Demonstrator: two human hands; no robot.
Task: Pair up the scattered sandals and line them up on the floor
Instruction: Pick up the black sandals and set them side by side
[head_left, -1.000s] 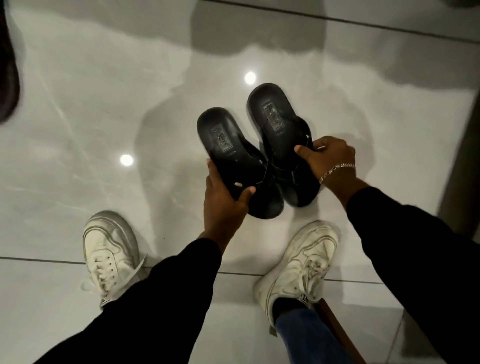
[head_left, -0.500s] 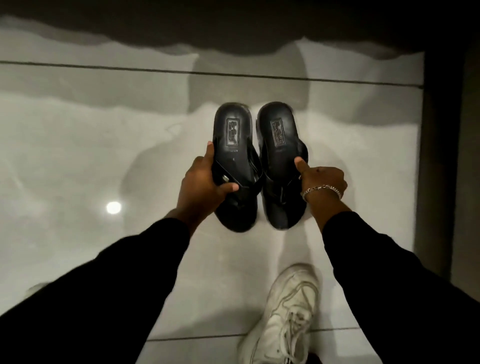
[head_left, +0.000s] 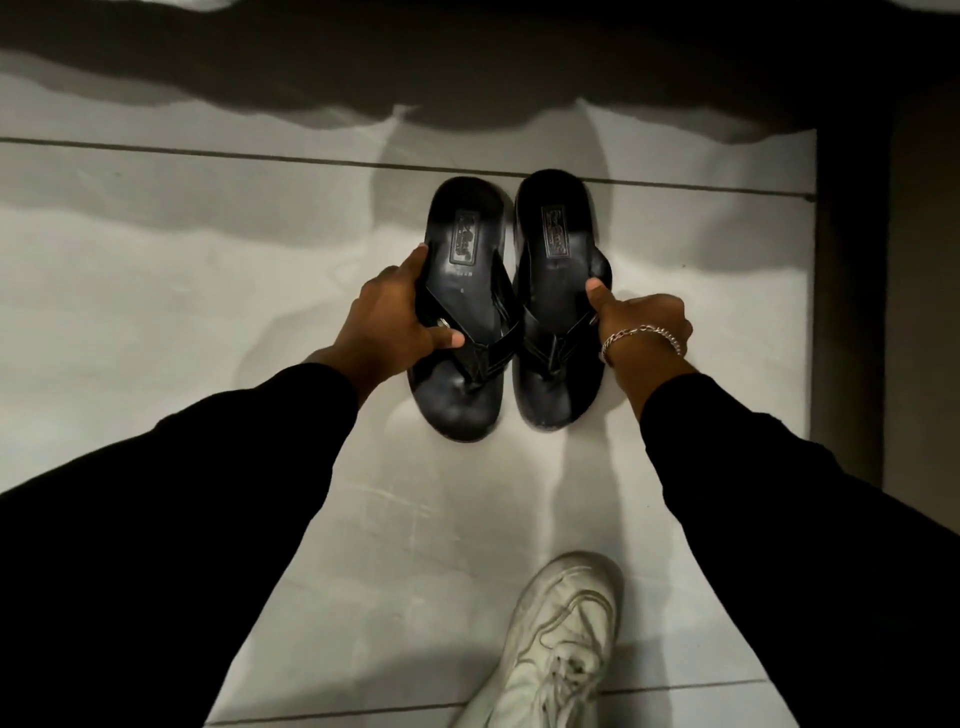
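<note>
Two black thong sandals sit side by side on the pale tiled floor, heels away from me and toes toward me. My left hand (head_left: 392, 317) grips the left sandal (head_left: 460, 395) across its strap and outer edge. The right sandal (head_left: 558, 244) is held at its outer side by my right hand (head_left: 641, 325), thumb on the footbed; a silver chain bracelet circles that wrist. The two sandals are parallel and almost touching. I cannot tell whether their soles rest fully on the floor.
My white sneaker (head_left: 558, 644) stands on the tile at the bottom, right of centre. A dark wall base or furniture edge (head_left: 852, 312) runs down the right side. Dark shadow covers the floor beyond the sandals' heels.
The sandals went from angled and lifted near my feet to parallel, side by side, farther forward and lower at the floor. Both hands kept their hold. My left sneaker left the view.
</note>
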